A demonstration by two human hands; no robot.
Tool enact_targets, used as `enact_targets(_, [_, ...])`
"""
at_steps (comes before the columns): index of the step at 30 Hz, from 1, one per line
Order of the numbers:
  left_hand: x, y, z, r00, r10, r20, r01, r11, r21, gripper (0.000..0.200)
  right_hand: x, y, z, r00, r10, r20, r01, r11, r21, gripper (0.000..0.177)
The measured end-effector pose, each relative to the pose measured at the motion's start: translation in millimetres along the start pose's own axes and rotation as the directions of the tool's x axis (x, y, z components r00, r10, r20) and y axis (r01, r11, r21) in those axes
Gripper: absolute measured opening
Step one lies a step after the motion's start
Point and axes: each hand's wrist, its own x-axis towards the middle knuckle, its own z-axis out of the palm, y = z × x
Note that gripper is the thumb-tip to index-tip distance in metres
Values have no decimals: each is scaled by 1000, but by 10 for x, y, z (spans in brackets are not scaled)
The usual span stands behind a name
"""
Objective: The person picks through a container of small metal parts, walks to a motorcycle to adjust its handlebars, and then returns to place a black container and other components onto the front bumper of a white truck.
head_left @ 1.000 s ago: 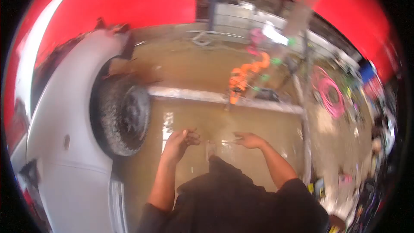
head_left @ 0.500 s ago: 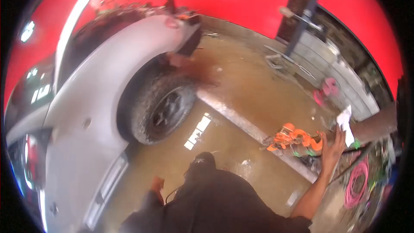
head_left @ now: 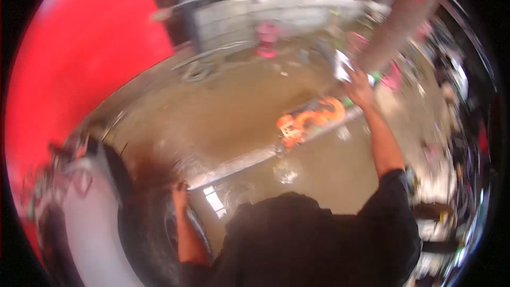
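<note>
My right hand point(head_left: 361, 89) is stretched out to the upper right, at the lower end of a thick brown post point(head_left: 399, 21). A crumpled white piece, paper or rag point(head_left: 341, 66), sits at its fingers and appears gripped; blur hides the exact hold. Below and left of that hand, an orange hoist with a hook point(head_left: 311, 119) lies along a metal beam point(head_left: 239, 163) on the floor. My left hand point(head_left: 181, 192) reaches low on the left, by the beam's near end and the dark wheel area. Its fingers are smeared by motion.
A pale car body point(head_left: 95, 218) stands at lower left. Wet brown floor point(head_left: 212, 111) spreads ahead. A pink stool-like object point(head_left: 267, 40) is by the block wall point(head_left: 297, 13). Clutter point(head_left: 435, 127) lines the right. A red sheet point(head_left: 85, 32) hangs at left.
My view has swung right, so the car has slid to the lower left. The left arm has come forward and further into view. The white piece stays at my right hand.
</note>
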Motion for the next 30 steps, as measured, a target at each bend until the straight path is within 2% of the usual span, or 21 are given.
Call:
enact_targets(2, [621, 219, 37, 981, 140, 131, -124, 985, -120, 22, 82, -233, -245, 991, 117, 60, -117, 993, -11, 79])
enact_targets(4, [703, 799, 179, 971, 127, 203, -114, 991, -72, 24, 89, -370, -348, 961, 243, 129, -228, 966, -119, 80])
enact_targets(6, [835, 949, 410, 957, 143, 251, -132, 989, -62, 25, 37, -439, -361, 939, 276, 204, -204, 927, -315, 76])
enact_targets(7, [851, 993, 512, 950, 154, 271, -145, 988, -52, 26, 13, -405, -353, 935, 291, 202, -215, 920, -328, 76])
enact_targets(10, [811, 755, 876, 920, 71, 385, -52, 997, -59, 29, -29, -303, -331, 958, 229, 171, -196, 962, -189, 72])
enact_targets(13, [514, 584, 1132, 820, -46, 570, 26, 999, 44, 31, -23, -424, -385, 964, 248, 100, -242, 968, -71, 67])
enact_targets(15, [311, 508, 1191, 745, -103, 659, 41, 993, 109, 30, 106, -629, -478, 931, 346, 114, -309, 916, -257, 66])
enact_targets(16, [264, 430, 1209, 717, -111, 688, 41, 992, 117, 30, 131, -636, -409, 931, 345, 116, -308, 916, -255, 66])
enact_targets(17, [264, 375, 1220, 695, -116, 709, 44, 992, 119, 29, 150, -621, -333, 944, 304, 128, -238, 896, -375, 69])
enact_targets(18, [263, 316, 1199, 685, -92, 723, -3, 992, 129, 29, 175, -600, -291, 954, 264, 143, -163, 857, -489, 71])
enact_targets(19, [279, 271, 1160, 703, -99, 705, 16, 992, 123, 29, 223, -555, -280, 956, 261, 138, -164, 857, -489, 71])
enact_targets(21, [259, 347, 1057, 741, -80, 666, 6, 994, 113, 30, 288, -471, -281, 924, 349, 154, -300, 914, -275, 66])
enact_targets(22, [322, 345, 983, 762, -53, 646, -25, 994, 111, 30, 321, -390, -287, 925, 347, 154, -297, 915, -274, 66])
enact_targets(23, [392, 284, 908, 774, -3, 633, -9, 1000, 16, 31, 358, -272, -322, 824, 555, 112, -558, 830, -2, 61])
enact_targets(24, [393, 439, 851, 803, -11, 596, -16, 999, 40, 33, 417, -215, -393, 670, 731, 133, -734, 622, 273, 58])
enact_targets(25, [389, 604, 840, 833, -8, 553, 23, 1000, -21, 34, 472, -139, -505, 556, 822, 125, -776, 459, 432, 58])
enact_targets(26, [392, 810, 853, 859, -8, 511, 59, 995, -82, 36, 457, -141, -622, 647, 744, 165, -518, 271, 811, 58])
enact_targets(27, [420, 1037, 868, 856, 49, 514, 23, 991, -133, 38, 490, -163, -752, 685, 704, 190, -341, 79, 937, 56])
enact_targets(28, [431, 1286, 918, 852, 108, 512, -12, 982, -188, 39, 548, -198, -890, 730, 655, 194, -145, -129, 981, 53])
enact_targets(29, [416, 1586, 995, 851, 165, 499, -69, 976, -206, 43, 572, -257, -1031, 771, 608, 189, -61, -225, 972, 49])
enact_targets(30, [264, 2026, 1086, 856, 207, 475, -107, 967, -230, 45, 594, -339, -1148, 774, 607, 180, -52, -222, 974, 49])
